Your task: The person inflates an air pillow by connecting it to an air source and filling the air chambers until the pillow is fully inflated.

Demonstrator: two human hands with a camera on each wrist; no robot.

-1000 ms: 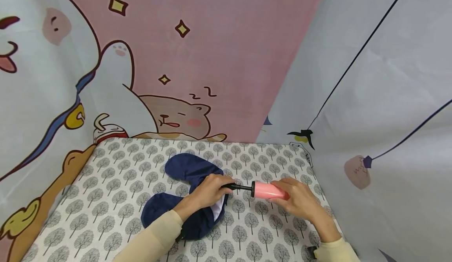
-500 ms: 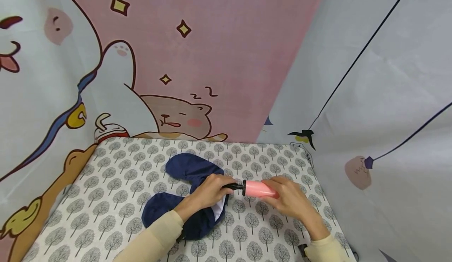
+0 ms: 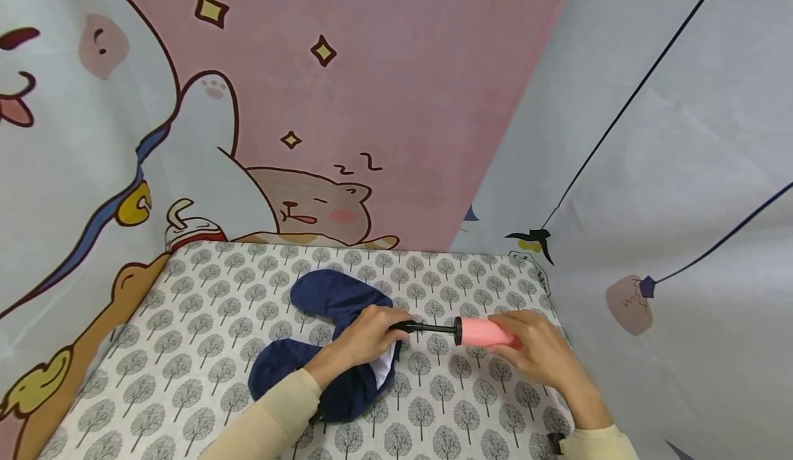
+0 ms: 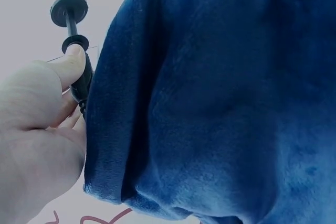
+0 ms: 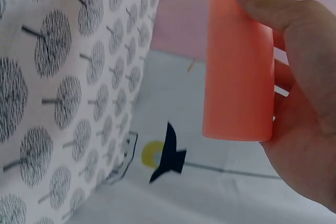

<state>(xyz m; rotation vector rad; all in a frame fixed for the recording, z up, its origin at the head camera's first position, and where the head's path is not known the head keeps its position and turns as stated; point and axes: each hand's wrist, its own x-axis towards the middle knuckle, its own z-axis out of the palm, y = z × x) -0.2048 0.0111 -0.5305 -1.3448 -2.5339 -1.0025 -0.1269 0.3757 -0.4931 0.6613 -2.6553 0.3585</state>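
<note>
One pink hand pump, drawn out long

More of the black rod is bared now than half a second ago. Then the pink barrel sat close to the left hand; now the right hand has carried it away to the right, and the two stand well apart. The left hand has hardly shifted. I read this as the drawn-out part of a pumping stroke, with one hand steadying and the other working the barrel.

Both hands are gripping. The left fingers pinch the pump's black end piece, thumb uppermost in the left wrist view; the right fingers and thumb are curled round the barrel. The pump lies roughly level between them, the barrel held clear of the tree-printed surface.

A navy plush piece with two rounded ends lies on the surface, under and beside the left hand, a white patch showing at its edge. That hand and its cream sleeve hide much of the piece, and the folds mask the narrow tip, so I cannot tell whether it is joined to anything. Cartoon-printed hangings rise behind and at both sides; nothing visible blocks the barrel's path.
</note>
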